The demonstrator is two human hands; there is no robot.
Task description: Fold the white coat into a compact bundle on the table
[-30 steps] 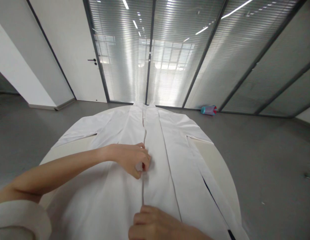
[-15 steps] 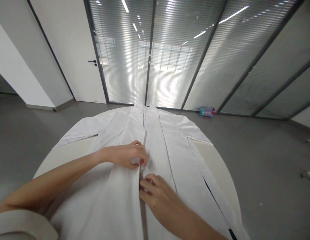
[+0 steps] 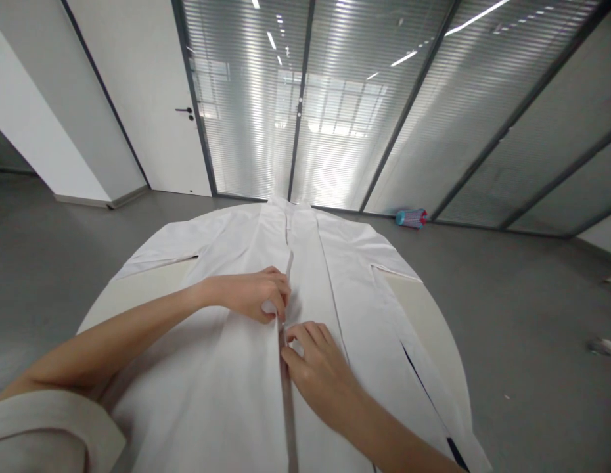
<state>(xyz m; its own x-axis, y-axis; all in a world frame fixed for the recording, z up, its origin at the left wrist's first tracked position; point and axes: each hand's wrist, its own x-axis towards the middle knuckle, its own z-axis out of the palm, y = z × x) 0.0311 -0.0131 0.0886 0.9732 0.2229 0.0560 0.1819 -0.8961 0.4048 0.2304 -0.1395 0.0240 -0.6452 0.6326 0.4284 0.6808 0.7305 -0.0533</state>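
Observation:
A white coat [image 3: 211, 387] lies front up, its collar at the far side and its sleeves spread out to both sides. Along its middle runs the front opening, where one edge overlaps the other. My left hand [image 3: 259, 292] pinches the left front edge, fingers closed and bent downward. Just nearer to me and to the right, my right hand [image 3: 320, 371] has curled fingers, with thumb and fingertips gripping the same opening. Whatever is between the fingertips, such as a button, is too small to make out.
Under the coat is a round pale table [image 3: 433, 322]. A blue and red patterned object [image 3: 411, 219] lies on the grey floor [image 3: 537, 341] by the glass partition [image 3: 335, 118]. A white door [image 3: 138, 98] stands at the left.
My right hand has moved slightly up along the front opening, closer to my left hand. My left hand still pinches the edge. The view has shifted a little.

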